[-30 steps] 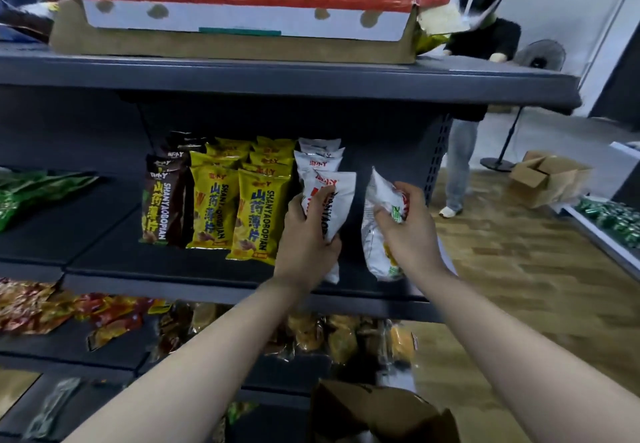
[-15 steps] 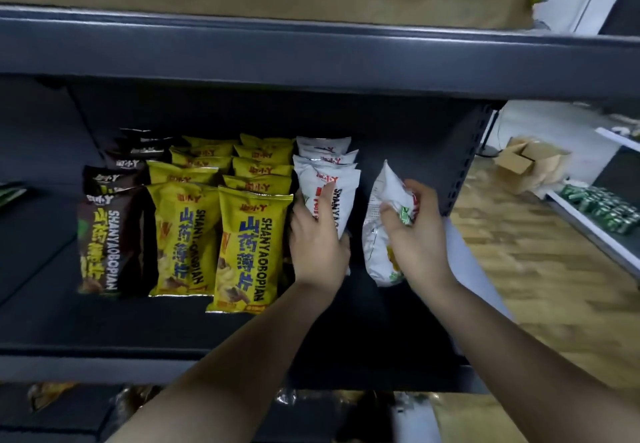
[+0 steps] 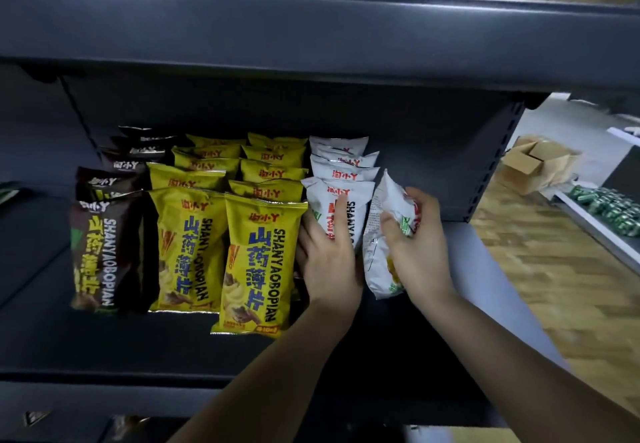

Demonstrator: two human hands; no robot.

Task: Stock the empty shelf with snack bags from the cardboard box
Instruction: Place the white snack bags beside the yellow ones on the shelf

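On the dark shelf (image 3: pixel 346 349) stand rows of snack bags: brown bags (image 3: pixel 100 252) at the left, two rows of yellow bags (image 3: pixel 256 266), then a row of white bags (image 3: pixel 341 170). My left hand (image 3: pixel 329 259) holds the front white bag (image 3: pixel 353 207) of that row, fingers curled round its left side and one finger up its face. To its right, my right hand (image 3: pixel 419 252) grips another white bag (image 3: pixel 384 252), turned edge-on and standing on the shelf beside the row.
The upper shelf board (image 3: pixel 311 26) overhangs close above. Right of the shelf lies wooden floor (image 3: pixel 554 286) with a cardboard box (image 3: pixel 536 165) and a low shelf of green packs (image 3: pixel 609 207). Bare shelf space lies right of the white bags.
The view has moved closer to the shelf and lower. Both hands stay on the white bags, with the right-hand bag still beside the white row.
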